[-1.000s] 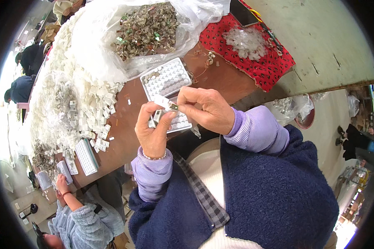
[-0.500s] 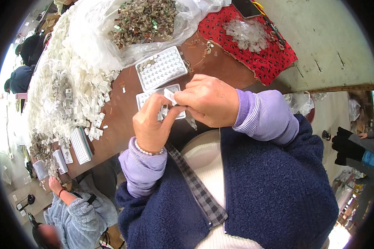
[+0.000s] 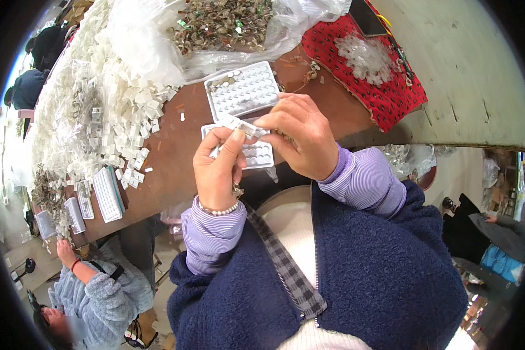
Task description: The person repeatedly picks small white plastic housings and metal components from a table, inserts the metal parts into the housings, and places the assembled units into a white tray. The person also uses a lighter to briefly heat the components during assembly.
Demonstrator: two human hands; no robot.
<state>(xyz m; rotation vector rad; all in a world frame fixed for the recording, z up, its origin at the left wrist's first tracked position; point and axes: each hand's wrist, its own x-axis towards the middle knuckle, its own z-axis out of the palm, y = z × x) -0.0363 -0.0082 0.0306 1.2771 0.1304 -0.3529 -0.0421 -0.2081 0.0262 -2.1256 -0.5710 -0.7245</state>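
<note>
A brown table stretched beneath the far tray, a white one patterned with rows of small bumps. A heap of white plastic pieces sprawled to the far tray's left, while a clear plastic bag, open around small brownish parts, lay just beyond it. A red cloth with dark spots lay to its right. The near tray, also white and partly hidden by a worker's hands, lay just on its near side. The right hand, at the far tray's near right corner, pinched one end of a white plastic piece between thumb and fingers; the left hand, on its near side, pinched the other between thumb and forefinger. Well to the far tray's right, clear flakes rested on the cloth. The white plastic piece was at the far tray's near edge, above the near tray.
</note>
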